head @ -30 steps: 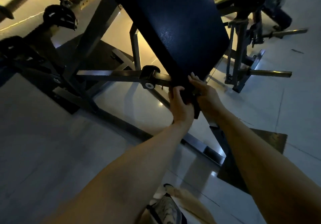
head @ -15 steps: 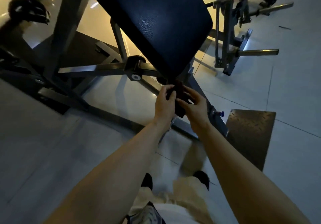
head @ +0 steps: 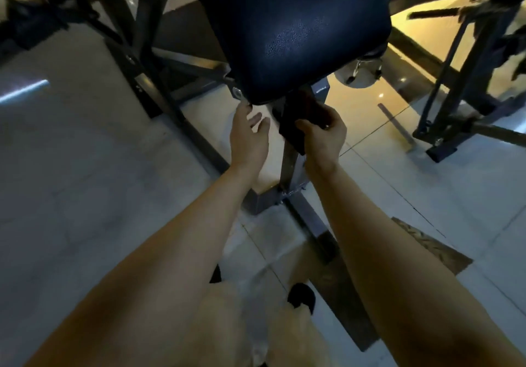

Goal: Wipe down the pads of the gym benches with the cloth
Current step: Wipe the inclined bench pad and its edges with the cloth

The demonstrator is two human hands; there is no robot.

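Note:
A dark blue bench pad (head: 299, 30) slopes up and away from me, its near end just above my hands. My right hand (head: 323, 141) grips a dark cloth (head: 301, 116) right below the pad's near edge, in front of the bench's upright post. My left hand (head: 249, 136) is beside it on the left, fingers loose and spread, holding nothing. Its fingertips reach close to the pad's underside; whether they touch it is unclear.
The bench's grey steel frame (head: 310, 224) runs along the floor between my arms. Other dark machine frames stand at upper left (head: 136, 39) and upper right (head: 461, 87). A metal checker plate (head: 429, 244) lies on the tiled floor at right. My legs and shoes show below.
My left hand has let go of the cloth and moved off to the left. The right hand keeps the cloth alone. The view has shifted closer, facing the pad's end.

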